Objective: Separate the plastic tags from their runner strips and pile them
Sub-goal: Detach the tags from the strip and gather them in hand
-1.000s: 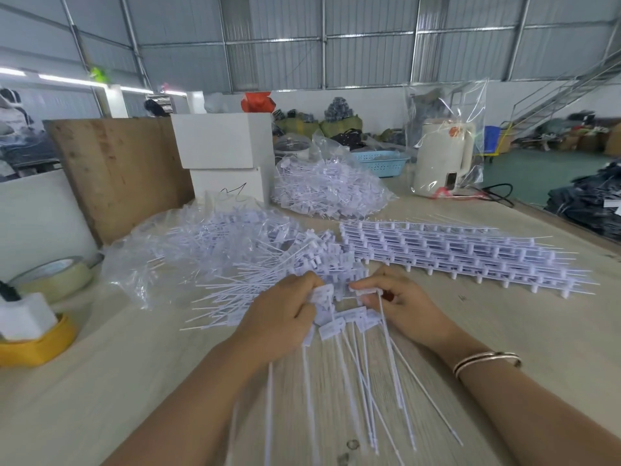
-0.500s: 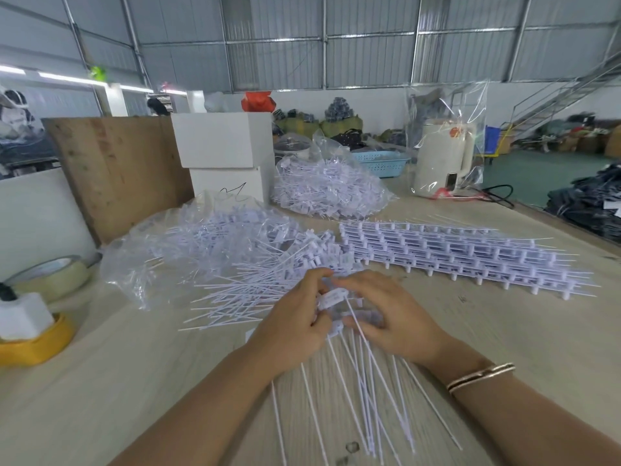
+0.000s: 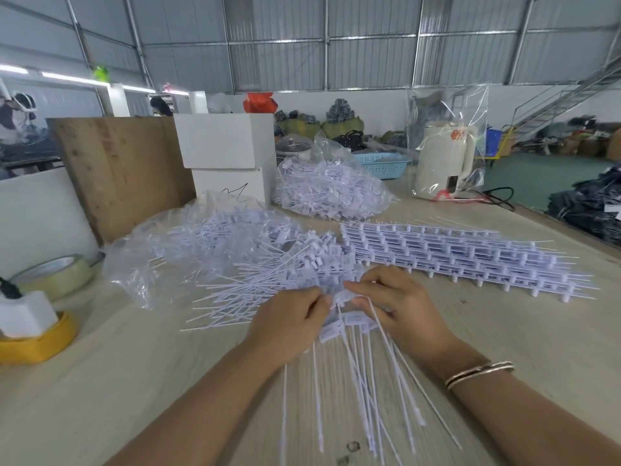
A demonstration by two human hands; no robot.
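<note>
A bunch of tags (image 3: 349, 322) is being pinched by both the left hand (image 3: 289, 322) and right hand (image 3: 400, 307), mid-separation; next they'd probably get snapped free and dropped on the pile (image 3: 268, 264).

Head camera looks forward and down, close over the table (image 3: 134, 381).

Light is bright and even, approx. daylight colour, w/ long strip lamps (image 3: 67, 77) glowing at upper left. Shadows on the table (image 3: 100, 381) are soft and weak. The clear bag (image 3: 447, 129) at the back gives some glare. The wide-angle lens bends the roof beams and stairs (image 3: 568, 92) near the edges (strongly at the corners). Both hands and the thin tag stems (image 3: 369, 381) are smeared by motion blur; far background is soft.
</note>
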